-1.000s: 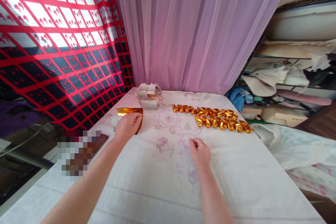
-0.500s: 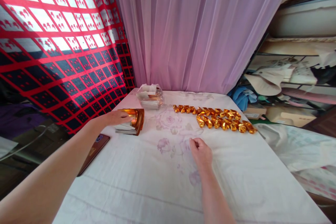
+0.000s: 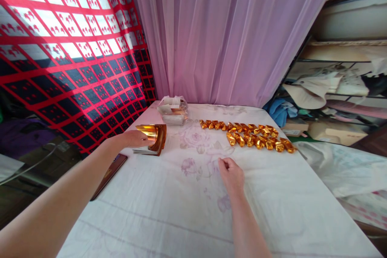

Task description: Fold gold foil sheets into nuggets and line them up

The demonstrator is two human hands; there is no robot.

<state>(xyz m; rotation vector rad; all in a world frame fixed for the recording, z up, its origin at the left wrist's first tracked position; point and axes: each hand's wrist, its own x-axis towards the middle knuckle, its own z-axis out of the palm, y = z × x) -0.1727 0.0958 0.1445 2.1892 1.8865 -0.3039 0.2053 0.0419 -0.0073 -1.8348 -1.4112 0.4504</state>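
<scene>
Two rows of folded gold pieces (image 3: pixel 254 136) already lie on the far right of the desk (image 3: pixel 187 209), touching one another end to end. That much I judge done. A thick stack of gold foil sheets (image 3: pixel 152 139) sits at the left edge, so plenty looks left to fold. My left hand (image 3: pixel 134 139) lies on that stack, fingers bending its top gold sheet up into a curl; I cannot tell whether they have pinched one sheet free. My right hand (image 3: pixel 231 173) rests mid-desk, loosely curled, holding nothing. A clear packet (image 3: pixel 173 109) sits at the back.

Compared with a second ago, my left hand has swung out to the stack's left side, and my right has hardly moved.
</scene>
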